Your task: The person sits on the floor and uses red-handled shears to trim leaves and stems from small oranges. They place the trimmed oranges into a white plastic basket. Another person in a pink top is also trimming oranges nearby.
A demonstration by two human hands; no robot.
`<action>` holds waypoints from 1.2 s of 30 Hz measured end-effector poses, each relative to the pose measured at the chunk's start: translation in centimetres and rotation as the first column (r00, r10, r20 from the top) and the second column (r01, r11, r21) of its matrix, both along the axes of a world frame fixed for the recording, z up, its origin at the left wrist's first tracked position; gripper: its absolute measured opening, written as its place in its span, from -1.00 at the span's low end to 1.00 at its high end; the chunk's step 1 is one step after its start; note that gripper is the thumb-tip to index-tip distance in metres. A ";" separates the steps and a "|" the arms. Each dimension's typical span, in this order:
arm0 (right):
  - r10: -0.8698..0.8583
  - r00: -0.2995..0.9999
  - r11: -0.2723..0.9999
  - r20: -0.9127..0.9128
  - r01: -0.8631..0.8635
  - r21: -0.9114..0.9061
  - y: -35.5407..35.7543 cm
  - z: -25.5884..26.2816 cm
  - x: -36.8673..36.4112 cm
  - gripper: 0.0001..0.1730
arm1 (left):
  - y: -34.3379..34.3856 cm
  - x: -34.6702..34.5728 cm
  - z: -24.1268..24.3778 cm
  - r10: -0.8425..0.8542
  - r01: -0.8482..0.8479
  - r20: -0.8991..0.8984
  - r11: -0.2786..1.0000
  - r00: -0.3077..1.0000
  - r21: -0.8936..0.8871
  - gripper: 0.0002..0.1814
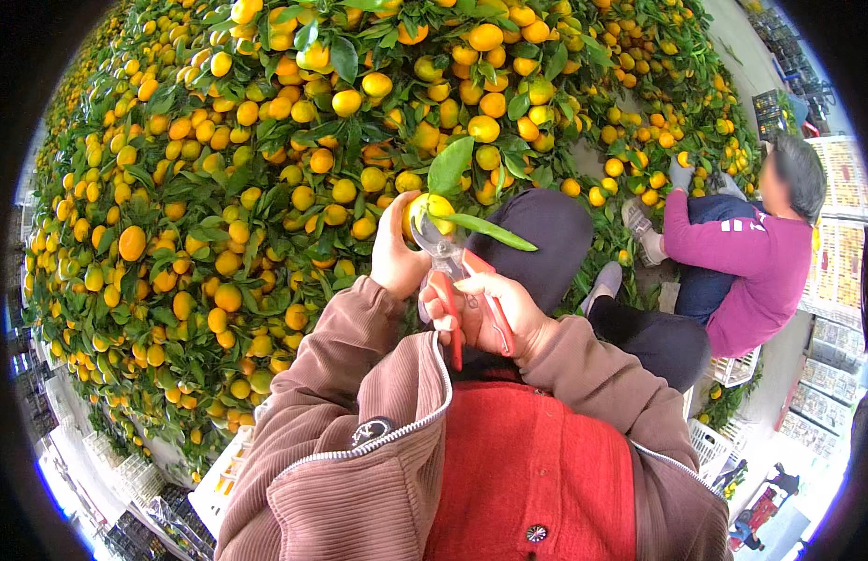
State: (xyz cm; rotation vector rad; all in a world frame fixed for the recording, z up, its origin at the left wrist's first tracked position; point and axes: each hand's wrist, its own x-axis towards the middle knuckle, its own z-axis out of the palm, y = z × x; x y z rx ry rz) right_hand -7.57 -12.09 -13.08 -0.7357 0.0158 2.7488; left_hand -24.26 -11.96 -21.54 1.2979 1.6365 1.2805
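Observation:
My left hand (400, 254) holds a yellow-green citrus fruit (434, 209) with leaves (451, 167) still on its stem. In my right hand (500, 312) is a pair of pruning shears with red handles (444, 305). The metal blades (437, 242) overlap the near side of the fruit, by its leafy stem. Whether the blades touch the stem I cannot tell. Just beyond both hands spreads a big heap of orange and yellow citrus fruits (322, 161) mixed with green leaves.
To the right a co-worker (750, 259) in a purple top sits bent towards the heap, with gloved hands on the fruit. A white plastic crate (223, 480) stands at my left side. Stacked crates (834, 273) line the far right. My knee (539, 238) rises beside the shears.

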 end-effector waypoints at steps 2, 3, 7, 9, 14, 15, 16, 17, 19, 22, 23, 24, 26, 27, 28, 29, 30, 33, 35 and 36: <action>-0.029 0.999 0.999 -0.024 0.028 -0.021 -0.2 -0.3 0.3 -0.69 | -0.1 0.1 0.1 0.011 -0.009 0.049 0.999 0.999 -0.036 -0.22; -0.028 0.999 0.999 -0.017 0.027 -0.041 -0.2 -0.5 0.3 -0.69 | -0.1 0.1 0.2 0.018 -0.017 0.027 0.998 0.999 -0.059 -0.23; -0.032 0.996 0.994 -0.081 0.023 -0.106 0.1 -1.2 0.2 -0.69 | -0.1 0.0 0.3 0.009 -0.010 -0.011 0.994 1.000 -0.105 -0.25; -0.043 0.996 0.993 -0.084 0.033 -0.117 0.2 -1.4 0.1 -0.68 | -0.2 -0.1 0.4 -0.004 -0.002 -0.104 0.999 0.995 -0.053 -0.26; -0.094 0.993 0.992 -0.076 0.087 -0.095 0.2 -1.2 -0.3 -0.61 | -0.5 0.1 0.7 -0.026 0.017 -0.104 0.996 0.994 -0.088 -0.25; -0.098 0.995 0.991 -0.029 0.096 -0.091 0.2 -1.1 -0.5 -0.61 | -0.6 0.1 0.7 -0.018 0.014 -0.113 0.999 0.993 -0.037 -0.26; -0.105 0.994 0.994 -0.011 0.104 -0.045 0.1 -0.8 -0.6 -0.62 | -0.7 0.0 0.6 -0.014 0.013 -0.117 1.000 0.993 -0.014 -0.26; -0.109 0.992 0.994 0.055 0.110 -0.005 0.0 -0.6 -0.6 -0.64 | -0.7 -0.1 0.4 -0.016 0.016 -0.116 1.000 0.993 0.001 -0.26; -0.137 0.978 0.989 0.157 0.126 0.082 -0.3 0.1 -0.6 -0.67 | -0.9 -0.6 -0.2 -0.071 0.071 -0.066 0.997 0.995 -0.007 -0.25; -0.087 0.990 0.994 0.114 0.078 0.077 -0.1 0.6 -0.6 -0.74 | -1.8 -1.7 -1.7 -0.157 0.214 0.403 0.972 0.902 -0.099 -0.26; -0.072 0.996 0.995 0.056 0.067 0.079 0.2 0.6 -0.7 -0.75 | -1.7 -2.4 -2.5 -0.131 0.247 0.503 0.954 0.854 -0.172 -0.29; -0.071 0.992 0.996 0.107 0.064 0.068 0.2 0.7 -0.5 -0.75 | -2.1 -2.6 -3.3 0.024 0.228 0.782 0.950 0.623 -0.211 -0.29; -0.091 0.988 0.996 0.125 0.092 -0.001 0.7 0.7 -0.6 -0.71 | -2.6 -4.0 -4.9 0.197 0.243 0.971 0.944 0.134 -0.225 -0.32; -0.104 0.987 0.994 0.126 0.109 -0.030 1.0 0.5 -0.6 -0.70 | -2.4 -5.2 -5.7 0.323 0.212 0.945 0.921 0.050 -0.326 -0.42; -0.091 0.982 0.996 0.167 0.088 0.027 1.0 0.6 -0.7 -0.67 | -1.9 -6.6 -6.5 0.347 0.128 0.937 0.931 -0.023 -0.342 -0.49; -0.067 0.983 0.998 0.174 0.063 0.029 1.0 0.6 -0.8 -0.66 | -1.3 -8.3 -7.1 0.394 0.041 0.916 0.919 -0.077 -0.392 -0.53; -0.053 0.982 0.998 0.183 0.046 0.043 1.1 0.5 -0.9 -0.67 | -0.4 -10.1 -7.7 0.471 -0.034 0.882 0.882 -0.009 -0.471 -0.56; -0.008 0.985 0.996 0.173 -0.008 0.089 1.5 0.2 -1.3 -0.62 | 5.1 -16.0 -9.3 0.715 -0.337 0.629 0.699 0.306 -0.631 -0.60; 0.024 0.990 0.997 0.142 -0.033 0.067 1.7 -0.2 -1.7 -0.61 | 9.1 -20.6 -9.2 0.659 -0.434 0.358 0.726 0.662 -0.534 -0.61; 0.044 0.993 0.998 0.108 -0.049 0.045 1.9 -0.3 -1.9 -0.59 | 11.5 -22.8 -8.8 0.582 -0.472 0.141 0.758 0.801 -0.450 -0.62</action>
